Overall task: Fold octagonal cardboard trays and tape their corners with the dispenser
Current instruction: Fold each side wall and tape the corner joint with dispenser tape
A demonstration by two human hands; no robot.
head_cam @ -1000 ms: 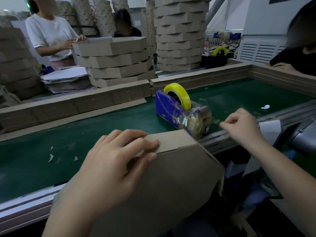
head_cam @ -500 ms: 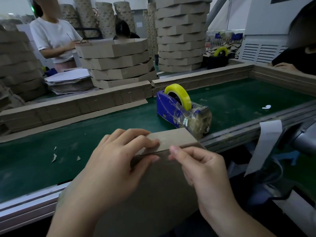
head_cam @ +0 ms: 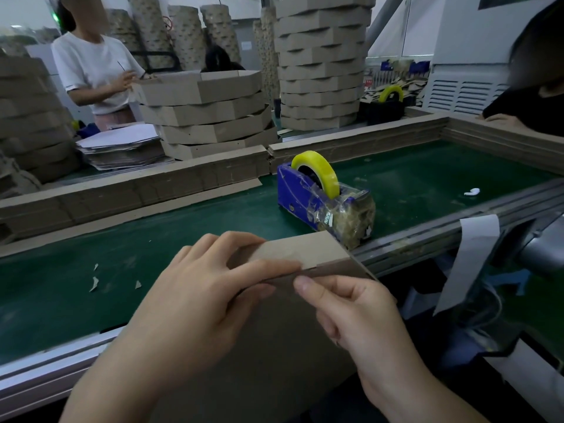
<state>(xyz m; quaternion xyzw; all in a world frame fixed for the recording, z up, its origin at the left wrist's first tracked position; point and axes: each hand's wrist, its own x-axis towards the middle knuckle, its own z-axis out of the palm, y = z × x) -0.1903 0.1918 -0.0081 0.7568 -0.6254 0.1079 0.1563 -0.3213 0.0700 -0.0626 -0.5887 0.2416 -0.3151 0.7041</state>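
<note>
A brown cardboard tray (head_cam: 274, 361) stands tilted against the near edge of the green belt (head_cam: 91, 270), its folded side flap (head_cam: 308, 247) on top. My left hand (head_cam: 207, 288) grips that flap at a corner, fingers curled over it. My right hand (head_cam: 360, 312) is at the same corner. Its thumb tip presses on the seam and its fingers are curled, pinching a clear tape strip that hardly shows. The blue tape dispenser (head_cam: 305, 199) with a yellow roll sits on the belt just behind the tray.
Low cardboard walls (head_cam: 137, 190) edge the belt. Behind them stand stacks of folded trays (head_cam: 207, 117), a tall stack (head_cam: 320, 65), flat sheets (head_cam: 122, 148) and a second dispenser (head_cam: 387, 102). People work at the back left and far right. A paper strip (head_cam: 470, 257) hangs at the right.
My right hand came back from the dispenser to the tray corner and now presses on the seam. My left hand stayed on the flap.
</note>
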